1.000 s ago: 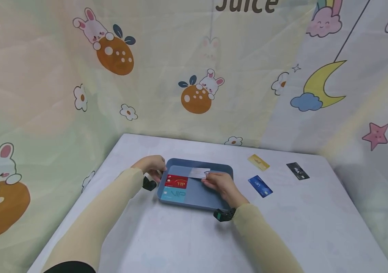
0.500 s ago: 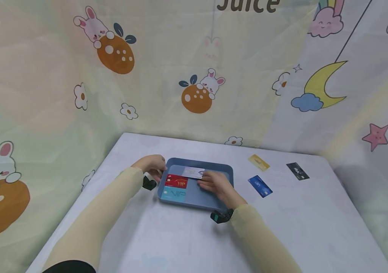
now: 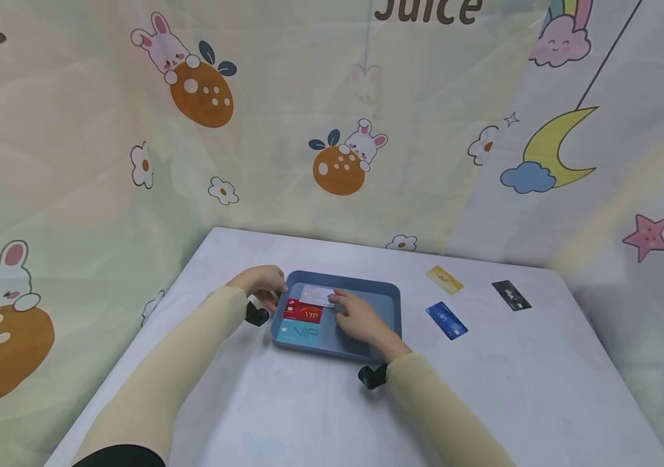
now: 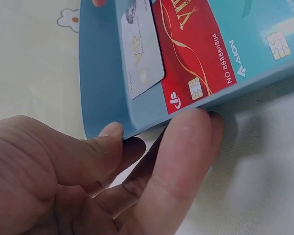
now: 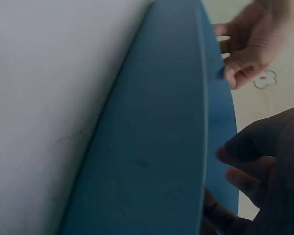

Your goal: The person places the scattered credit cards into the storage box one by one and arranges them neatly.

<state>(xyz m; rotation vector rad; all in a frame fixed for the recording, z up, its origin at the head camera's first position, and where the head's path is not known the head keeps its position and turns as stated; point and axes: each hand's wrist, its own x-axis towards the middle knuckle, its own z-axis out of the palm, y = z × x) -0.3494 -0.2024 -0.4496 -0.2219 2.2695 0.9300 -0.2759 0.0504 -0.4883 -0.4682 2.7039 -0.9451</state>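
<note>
A blue-grey tray (image 3: 385, 305) stands on the table. My left hand (image 3: 259, 285) grips its left rim, thumb on the edge and other fingers lower down, as the left wrist view shows. A white VIP card (image 3: 314, 296) lies in the tray's upper left. Below it are a red VIP card (image 3: 302, 312) and a teal VIP card (image 3: 298, 332), side by side. In the left wrist view the white card (image 4: 143, 54) overlaps the red one's edge. My right hand (image 3: 361, 318) reaches over the tray, its extended fingertips touching the white card's right end.
Right of the tray, on the white tabletop (image 3: 320, 415), lie a gold card (image 3: 445, 279), a blue card (image 3: 447, 320) and a black card (image 3: 511, 295). Printed cloth (image 3: 273, 130) hangs behind the table and at its sides.
The white card has shifted left inside the tray. My right hand has moved left with it and gone from pinching its end to touching it with extended fingers. The left hand stays at the rim.
</note>
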